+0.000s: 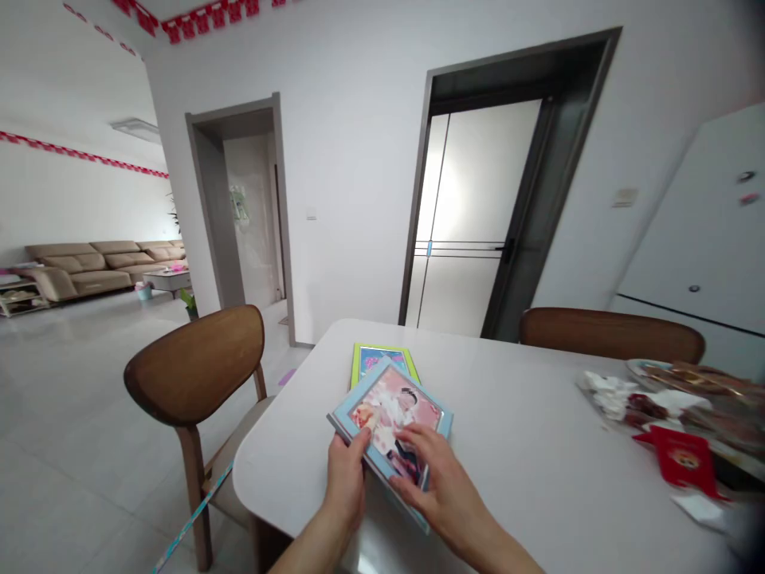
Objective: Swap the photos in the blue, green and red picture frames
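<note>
A light blue picture frame (439, 416) with a pinkish photo is tilted above the white table. My left hand (347, 474) grips its lower left edge, with the thumb on the front. My right hand (435, 470) is at the lower right part of the frame, fingers bent over the photo and touching it. Behind the blue frame, a yellow-green picture frame (357, 363) lies on the table, partly covered from view.
The white table (514, 462) has rounded corners. Bags, crumpled tissue and a red packet (684, 461) lie at its right. Wooden chairs stand at the left (203, 363) and far side (610, 335). Farther back are doorways and a sofa (99, 267).
</note>
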The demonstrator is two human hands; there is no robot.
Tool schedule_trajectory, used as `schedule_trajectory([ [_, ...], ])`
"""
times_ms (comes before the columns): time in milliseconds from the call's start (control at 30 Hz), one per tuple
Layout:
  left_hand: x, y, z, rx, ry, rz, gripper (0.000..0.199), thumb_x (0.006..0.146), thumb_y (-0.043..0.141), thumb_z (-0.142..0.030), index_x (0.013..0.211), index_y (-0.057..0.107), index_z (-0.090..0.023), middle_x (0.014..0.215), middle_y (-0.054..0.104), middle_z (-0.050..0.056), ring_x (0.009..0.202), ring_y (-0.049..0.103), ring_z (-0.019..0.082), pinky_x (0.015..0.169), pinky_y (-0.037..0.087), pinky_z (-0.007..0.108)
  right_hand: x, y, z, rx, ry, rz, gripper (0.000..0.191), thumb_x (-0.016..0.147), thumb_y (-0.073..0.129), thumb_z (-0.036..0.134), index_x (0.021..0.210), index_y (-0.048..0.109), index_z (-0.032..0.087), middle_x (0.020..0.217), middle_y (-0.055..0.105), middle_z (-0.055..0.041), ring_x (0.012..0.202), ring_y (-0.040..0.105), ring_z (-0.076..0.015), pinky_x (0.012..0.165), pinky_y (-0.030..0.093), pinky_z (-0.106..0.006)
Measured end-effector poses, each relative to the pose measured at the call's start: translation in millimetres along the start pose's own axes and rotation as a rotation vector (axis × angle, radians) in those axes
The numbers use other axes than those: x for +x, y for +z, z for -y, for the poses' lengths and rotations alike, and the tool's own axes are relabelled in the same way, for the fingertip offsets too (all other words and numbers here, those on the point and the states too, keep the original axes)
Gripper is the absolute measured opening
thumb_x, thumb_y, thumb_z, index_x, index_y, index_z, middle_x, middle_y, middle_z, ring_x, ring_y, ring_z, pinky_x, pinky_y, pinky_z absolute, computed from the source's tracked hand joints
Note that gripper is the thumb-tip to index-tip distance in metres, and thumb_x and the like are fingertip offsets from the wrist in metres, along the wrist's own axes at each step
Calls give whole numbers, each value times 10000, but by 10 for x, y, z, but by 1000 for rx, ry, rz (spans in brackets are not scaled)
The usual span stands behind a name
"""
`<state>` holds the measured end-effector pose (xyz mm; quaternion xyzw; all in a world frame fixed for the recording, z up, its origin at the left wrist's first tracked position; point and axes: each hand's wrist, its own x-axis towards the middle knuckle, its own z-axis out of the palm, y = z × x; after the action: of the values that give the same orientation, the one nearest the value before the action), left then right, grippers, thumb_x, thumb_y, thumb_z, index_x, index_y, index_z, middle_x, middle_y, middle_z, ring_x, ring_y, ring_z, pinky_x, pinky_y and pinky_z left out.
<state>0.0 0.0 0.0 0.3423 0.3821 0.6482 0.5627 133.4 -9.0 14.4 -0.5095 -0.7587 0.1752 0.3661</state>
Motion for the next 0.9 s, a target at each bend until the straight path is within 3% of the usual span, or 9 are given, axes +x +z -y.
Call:
schedule_trajectory([
  [67,-233,-14,-103,177,114,78,394,687,569,-322,1041,523,-155,1068,578,70,997,517,243,862,409,313,-108,-118,19,313,205,-104,575,666,493,481,1172,400,225,1238,414,-97,1101,405,-248,835,382,-375],
  [133,-467,-60,-174,500,327,286,415,722,526,-269,1126,490,-180,1153,528,64,1067,471,252,918,374,335,-188,-232,46,635,373,-138,618,731,338,557,1261,271,245,1263,402,-93,1074,454,-232,763,438,-356],
  [200,-659,-127,-169,809,610,548,475,749,483,-222,1216,402,-201,1228,457,72,1120,420,248,943,356,342,-263,-303,64,850,459,-106,619,753,243,579,1261,290,229,1212,467,-104,992,524,-228,705,464,-336],
  [267,-786,-196,-68,1048,876,692,494,782,445,-180,1261,327,-209,1225,450,99,1123,415,236,920,387,335,-340,-311,37,912,521,-45,612,742,282,568,1208,388,187,1119,545,-122,893,576,-235,674,470,-332],
  [467,-859,-286,479,1432,1215,566,301,825,406,-152,1118,471,-179,1023,607,107,950,563,230,766,501,306,-411,-98,-393,763,590,91,513,653,489,330,1123,460,128,972,624,-99,771,602,-220,654,462,-300],
  [567,-851,-260,588,1448,1122,631,282,833,378,-159,1096,479,-170,1078,573,120,991,535,252,785,488,351,-339,-4,-625,427,529,44,535,622,492,269,1137,441,131,897,635,-75,733,587,-206,658,451,-287],
  [733,-831,-254,401,1387,663,857,453,723,529,-174,1165,436,-149,1203,462,158,1102,428,297,879,410,415,-280,51,-731,-241,365,13,506,659,457,283,1127,479,93,930,577,-119,827,541,-223,751,409,-314],
  [800,-749,-319,269,1323,504,802,537,667,577,-209,1181,432,-156,1241,425,148,1129,397,295,930,355,427,-299,43,-706,-322,305,50,470,692,425,291,1112,500,96,1018,535,-133,915,513,-221,812,387,-312],
  [900,-522,-488,123,1280,372,492,535,669,544,-196,1190,434,-139,1277,383,126,1177,336,264,996,258,408,-335,15,-660,-348,239,128,471,665,465,280,1105,519,120,1180,442,-135,1082,418,-221,930,303,-306],
])
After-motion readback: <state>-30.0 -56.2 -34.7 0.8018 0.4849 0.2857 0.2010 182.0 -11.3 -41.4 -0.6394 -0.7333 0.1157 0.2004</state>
